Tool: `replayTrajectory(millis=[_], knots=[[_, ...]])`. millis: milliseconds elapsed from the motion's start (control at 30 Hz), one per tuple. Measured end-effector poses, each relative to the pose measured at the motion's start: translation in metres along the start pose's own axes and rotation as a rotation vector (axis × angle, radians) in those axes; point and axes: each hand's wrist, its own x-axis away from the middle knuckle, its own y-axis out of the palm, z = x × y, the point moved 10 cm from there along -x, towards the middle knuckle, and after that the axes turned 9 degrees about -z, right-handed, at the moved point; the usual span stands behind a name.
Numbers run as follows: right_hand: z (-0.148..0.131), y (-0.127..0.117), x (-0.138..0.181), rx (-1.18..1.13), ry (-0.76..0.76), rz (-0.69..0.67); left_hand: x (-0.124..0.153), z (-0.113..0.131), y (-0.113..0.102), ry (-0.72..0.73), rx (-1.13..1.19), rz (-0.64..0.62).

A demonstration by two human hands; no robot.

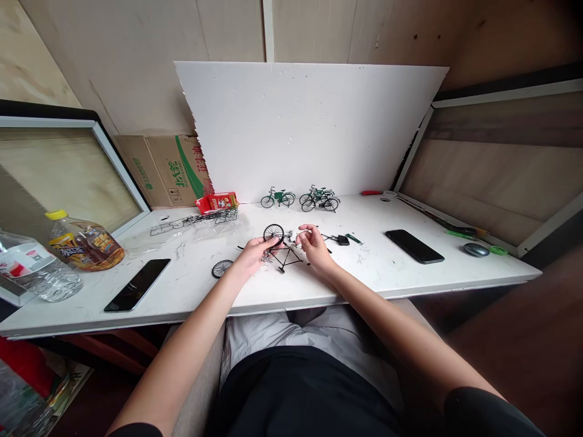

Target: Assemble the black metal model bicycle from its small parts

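My left hand [254,254] is closed around part of a black model bicycle frame [288,256], held low over the white table. A small black spoked wheel [274,234] stands up at the left hand's thumb and fingertips. My right hand [315,247] is just right of the frame, its fingers curled and the thumb drawn in. Whatever it may pinch is too small to name. Another spoked wheel [221,268] lies on the table left of my left hand. Beyond the right hand are a small black part [343,240] and a thin green strip [353,238].
Finished-looking model bicycles [277,197] stand along the white backboard [310,127]. Black wire-like parts [194,221] and a red packet [217,203] lie at the back left. Phones [414,246] flank the work area; bottles [86,243] are far left. A grey mouse-like object [476,249] sits right.
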Motion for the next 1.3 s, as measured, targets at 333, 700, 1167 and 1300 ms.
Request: replayTrajectory(millis=[333,700,1167,1300], knots=[[0.004,-0.001,-0.001,-0.074,0.078,0.000,-0.001,0.003,0.000,0.039,0.021,0.007],[-0.014,-0.005,0.000,0.263,-0.034,0.039,-0.001,0.006,0.007,0.111,-0.023,-0.007],[-0.029,0.009,0.004,0.334,-0.091,-0.025,0.007,0.011,0.019,0.271,-0.028,0.085],[-0.030,0.011,0.005,0.334,-0.092,-0.025,0.005,0.009,0.019,0.301,-0.017,0.075]])
